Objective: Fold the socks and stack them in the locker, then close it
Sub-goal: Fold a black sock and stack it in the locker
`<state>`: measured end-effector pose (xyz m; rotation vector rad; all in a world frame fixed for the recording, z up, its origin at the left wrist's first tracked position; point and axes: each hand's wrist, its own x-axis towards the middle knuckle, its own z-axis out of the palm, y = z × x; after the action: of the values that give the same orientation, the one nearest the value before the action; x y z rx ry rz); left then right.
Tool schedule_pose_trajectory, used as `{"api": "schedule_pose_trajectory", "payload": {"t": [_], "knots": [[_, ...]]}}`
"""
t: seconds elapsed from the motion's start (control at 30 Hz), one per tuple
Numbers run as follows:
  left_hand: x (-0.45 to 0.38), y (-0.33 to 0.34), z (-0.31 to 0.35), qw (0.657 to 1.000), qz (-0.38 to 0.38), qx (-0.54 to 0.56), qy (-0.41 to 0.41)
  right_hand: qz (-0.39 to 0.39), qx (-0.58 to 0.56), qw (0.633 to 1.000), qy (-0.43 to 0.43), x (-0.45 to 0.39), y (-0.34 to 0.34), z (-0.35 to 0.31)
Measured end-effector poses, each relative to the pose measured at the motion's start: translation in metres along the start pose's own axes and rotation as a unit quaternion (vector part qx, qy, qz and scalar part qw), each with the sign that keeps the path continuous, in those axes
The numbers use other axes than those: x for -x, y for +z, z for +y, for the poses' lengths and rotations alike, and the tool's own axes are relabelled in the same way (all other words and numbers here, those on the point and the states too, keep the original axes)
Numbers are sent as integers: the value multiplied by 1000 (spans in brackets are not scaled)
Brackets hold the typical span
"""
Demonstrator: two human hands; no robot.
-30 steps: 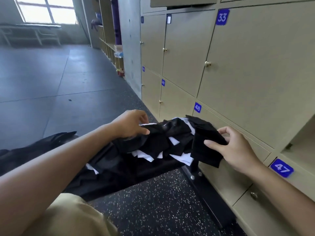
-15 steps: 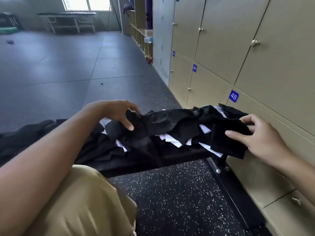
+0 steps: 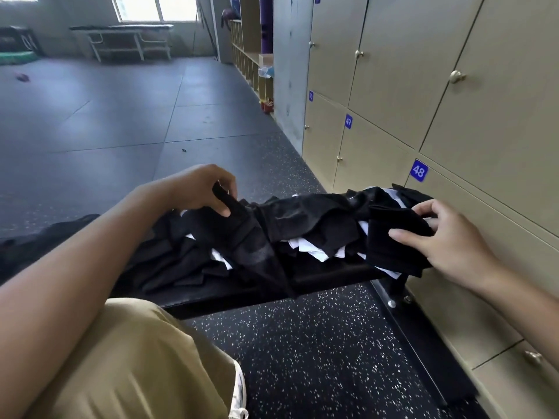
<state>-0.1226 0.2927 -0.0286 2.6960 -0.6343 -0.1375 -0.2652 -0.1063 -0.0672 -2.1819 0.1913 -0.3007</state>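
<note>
On the black bench [image 3: 242, 300] across the middle of my view lies a loose pile of socks [image 3: 317, 231], mostly black with white pieces showing between them. My left hand [image 3: 199, 189] sits at the left end of the pile, its thumb and fingers pinched on the top edge of one black sock [image 3: 248, 237], which hangs down from the grip over the near edge of the bench. My right hand [image 3: 447, 237] is at the right end of the pile, close to the lockers [image 3: 393, 71]; its thumb is on the near face and its fingers curl over the far edge of a folded black sock [image 3: 390, 240], clamping it so that it hangs flat just beside the pile. The two hands are well apart, with the heap between them.

To the right runs the wall of beige lockers, every door I can see closed, each with a small brass knob. A blue plate [image 3: 419, 170] reading 48 sits just beyond my right hand, and another reading 49 is farther along. Nearest me at lower left is a knee in tan shorts [image 3: 130, 358], and below the bench the floor [image 3: 302, 358] is dark and white-flecked. Far off at the left, a white-framed table [image 3: 127, 37] stands under a bright window.
</note>
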Motion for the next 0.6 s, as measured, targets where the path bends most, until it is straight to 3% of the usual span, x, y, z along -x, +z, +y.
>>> {"api": "schedule_pose_trajectory", "payload": {"t": [0.23, 0.43, 0.6], "knots": [[26, -34, 45, 991, 67, 102, 60, 18, -21, 1000, -2, 1, -5, -8], [33, -22, 88, 987, 104, 83, 87, 22, -81, 996, 13, 6, -15, -11], [23, -1, 132, 982, 74, 143, 100, 31, -131, 990, 38, 16, -31, -10]]}}
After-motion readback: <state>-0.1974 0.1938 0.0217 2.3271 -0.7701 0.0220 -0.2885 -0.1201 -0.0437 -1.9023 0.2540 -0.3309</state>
